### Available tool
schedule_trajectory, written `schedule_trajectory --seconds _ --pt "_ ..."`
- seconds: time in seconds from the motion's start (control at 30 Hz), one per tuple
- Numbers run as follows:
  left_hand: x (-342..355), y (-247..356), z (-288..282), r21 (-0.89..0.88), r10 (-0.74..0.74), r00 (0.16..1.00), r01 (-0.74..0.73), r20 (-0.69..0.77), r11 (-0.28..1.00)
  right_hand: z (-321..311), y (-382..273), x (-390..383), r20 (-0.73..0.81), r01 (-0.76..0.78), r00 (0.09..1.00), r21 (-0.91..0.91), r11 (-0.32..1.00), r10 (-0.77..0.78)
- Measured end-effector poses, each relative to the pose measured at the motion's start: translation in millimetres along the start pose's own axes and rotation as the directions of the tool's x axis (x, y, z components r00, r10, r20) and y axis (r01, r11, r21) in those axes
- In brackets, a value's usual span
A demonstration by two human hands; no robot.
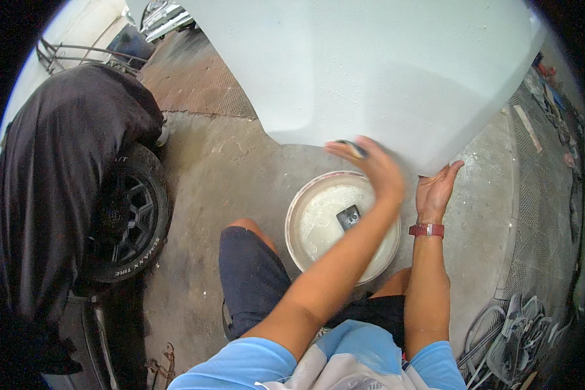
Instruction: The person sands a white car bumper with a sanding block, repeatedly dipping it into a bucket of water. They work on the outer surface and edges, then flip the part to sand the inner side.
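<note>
A large pale grey-white panel (364,78), speckled with small drops, fills the upper middle. My left hand (377,169) reaches across to its lower edge, holding a small dark and yellowish pad (353,148) under slightly blurred fingers. My right hand (435,188), with a red band on the wrist, holds the panel's lower right corner from underneath. Below both hands a round bucket (295,221) of milky liquid stands on the concrete floor between my legs, with a dark block (348,217) in it, partly beside my left forearm.
At left, a black cover (58,169) drapes over something beside a black-wheeled tyre (130,263). Metal frames (91,52) stand at upper left on the concrete and tiled floor (198,175). Tangled grey metal parts (513,338) lie at lower right, and assorted clutter lines the right edge.
</note>
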State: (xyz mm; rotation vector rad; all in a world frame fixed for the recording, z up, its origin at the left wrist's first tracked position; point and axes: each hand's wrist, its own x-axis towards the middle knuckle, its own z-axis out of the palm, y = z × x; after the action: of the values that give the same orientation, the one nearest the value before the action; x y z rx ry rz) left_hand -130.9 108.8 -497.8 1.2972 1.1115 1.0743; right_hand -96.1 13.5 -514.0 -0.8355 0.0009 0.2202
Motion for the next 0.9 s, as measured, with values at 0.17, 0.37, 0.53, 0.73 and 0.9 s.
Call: schedule_trajectory --seconds 0.17,0.37,0.53,0.73,0.9 --pt "212 -55 -80 -0.482 -0.282 0.913 0.397 0.295 0.781 -2 4 2 -0.022 -0.006 1.0 0.018 1.0 0.006" --pt "111 -42 -32 -0.005 0.424 0.903 -0.425 0.075 0.905 0 5 0 -0.006 0.024 1.0 -0.006 1.0 -0.024" --pt "-3 -11 -23 0.215 0.738 0.557 -0.83 0.38 0.515 2 -1 -2 0.003 -0.044 0.999 0.038 0.998 0.044" --pt "141 58 -74 -0.138 0.147 0.989 -0.15 -0.028 0.979 2 1 -4 0.002 0.002 1.0 -0.015 1.0 -0.002" --pt "131 77 -41 0.177 0.674 0.738 -0.667 0.026 0.723 1 2 -4 0.017 0.04 0.999 -0.026 0.999 -0.039"
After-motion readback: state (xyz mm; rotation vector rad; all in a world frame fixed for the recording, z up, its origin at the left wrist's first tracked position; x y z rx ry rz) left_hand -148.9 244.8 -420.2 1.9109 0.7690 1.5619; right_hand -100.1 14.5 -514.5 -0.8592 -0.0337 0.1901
